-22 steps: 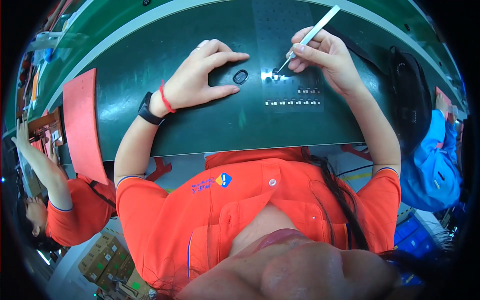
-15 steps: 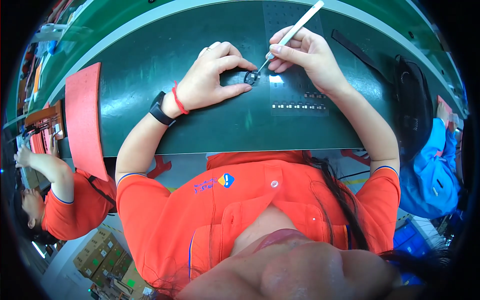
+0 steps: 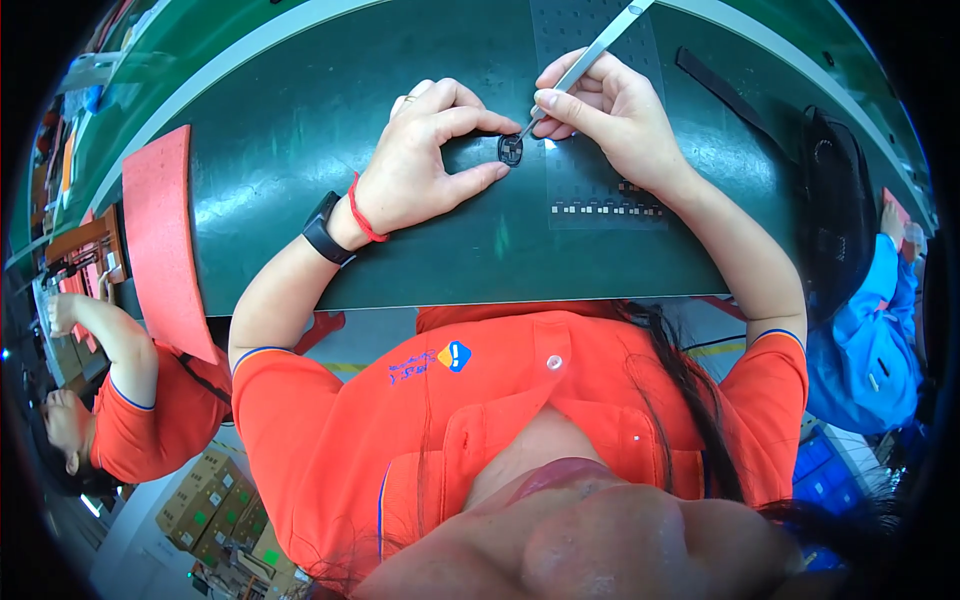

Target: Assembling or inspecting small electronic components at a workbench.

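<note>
Between the thumb and index finger of my left hand [image 3: 422,150] sits a small round black part [image 3: 510,150] with a few lighter patches on its face. My right hand [image 3: 612,115] grips a slim pale metal pair of tweezers [image 3: 598,52] like a pen. Their tip reaches down to the edge of the black part, close to my left fingertip; whether it pinches anything is too small to tell. Beneath and beside my right hand lies a clear sheet [image 3: 590,185] with rows of small dark and light pieces [image 3: 608,210].
Everything rests on a green tabletop [image 3: 440,265]. A red mat [image 3: 160,235] hangs over its left edge. A black strap [image 3: 720,90] and a black bag [image 3: 838,210] lie on the right. One person in orange works at left; a blue sleeve shows at right.
The black part has turned to show more of its face. The tweezers' tip has shifted slightly up and right along it. Both hands keep their holds.
</note>
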`<state>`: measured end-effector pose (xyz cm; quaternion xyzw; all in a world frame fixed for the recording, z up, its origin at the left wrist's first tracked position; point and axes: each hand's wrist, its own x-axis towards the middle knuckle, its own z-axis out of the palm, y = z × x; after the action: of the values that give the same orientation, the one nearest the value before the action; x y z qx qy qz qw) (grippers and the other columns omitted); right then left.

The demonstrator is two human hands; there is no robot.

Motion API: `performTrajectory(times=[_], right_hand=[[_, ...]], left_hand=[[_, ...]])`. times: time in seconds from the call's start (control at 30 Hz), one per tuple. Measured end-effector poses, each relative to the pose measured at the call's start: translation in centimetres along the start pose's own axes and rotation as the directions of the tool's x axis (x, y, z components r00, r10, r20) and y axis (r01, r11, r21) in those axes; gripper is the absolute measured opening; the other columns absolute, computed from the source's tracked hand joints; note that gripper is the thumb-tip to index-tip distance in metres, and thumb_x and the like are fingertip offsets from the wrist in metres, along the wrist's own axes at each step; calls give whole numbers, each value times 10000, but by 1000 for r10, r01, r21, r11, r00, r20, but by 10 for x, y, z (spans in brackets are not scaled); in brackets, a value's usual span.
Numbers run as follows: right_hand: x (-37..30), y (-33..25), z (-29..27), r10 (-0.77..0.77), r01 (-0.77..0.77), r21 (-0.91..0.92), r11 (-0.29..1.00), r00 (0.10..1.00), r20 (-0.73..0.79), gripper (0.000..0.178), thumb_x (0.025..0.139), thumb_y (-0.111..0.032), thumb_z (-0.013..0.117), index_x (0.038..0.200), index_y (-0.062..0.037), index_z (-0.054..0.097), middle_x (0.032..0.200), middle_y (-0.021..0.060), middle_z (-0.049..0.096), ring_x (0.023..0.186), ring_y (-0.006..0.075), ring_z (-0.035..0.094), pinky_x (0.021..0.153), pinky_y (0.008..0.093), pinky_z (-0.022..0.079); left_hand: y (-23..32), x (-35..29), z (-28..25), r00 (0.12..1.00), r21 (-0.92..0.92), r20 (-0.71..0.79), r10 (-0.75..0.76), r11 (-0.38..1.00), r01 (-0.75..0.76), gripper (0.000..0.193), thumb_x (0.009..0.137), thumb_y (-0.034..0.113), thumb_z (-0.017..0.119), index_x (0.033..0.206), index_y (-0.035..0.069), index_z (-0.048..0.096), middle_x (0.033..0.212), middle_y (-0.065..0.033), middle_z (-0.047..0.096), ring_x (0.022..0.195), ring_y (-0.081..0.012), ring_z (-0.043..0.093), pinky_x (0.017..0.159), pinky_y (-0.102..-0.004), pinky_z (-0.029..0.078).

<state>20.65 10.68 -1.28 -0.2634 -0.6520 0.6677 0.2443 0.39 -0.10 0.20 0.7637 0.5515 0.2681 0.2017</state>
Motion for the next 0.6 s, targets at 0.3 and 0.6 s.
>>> performTrajectory(times=[0.3,0.6], right_hand=[[0,-1,0,20,-19,-56,998,1000,12,207,910,-115,624,1063,3,549,940,87,636,831,148,668,742,249,544],[-1,3,0,41,-42,27,999,999,18,208,906,-123,632,1061,-4,559,929,81,640,826,140,667,738,241,538]], left_hand=[[-1,-1,3,1000,-43,-25,-9,999,8,298,721,168,762,1013,157,708,893,-19,551,889,-198,507,832,-327,360],[-1,1,0,1000,-28,-5,-10,1000,9,291,734,179,754,1021,157,708,914,-21,565,908,-201,504,840,-326,358]])
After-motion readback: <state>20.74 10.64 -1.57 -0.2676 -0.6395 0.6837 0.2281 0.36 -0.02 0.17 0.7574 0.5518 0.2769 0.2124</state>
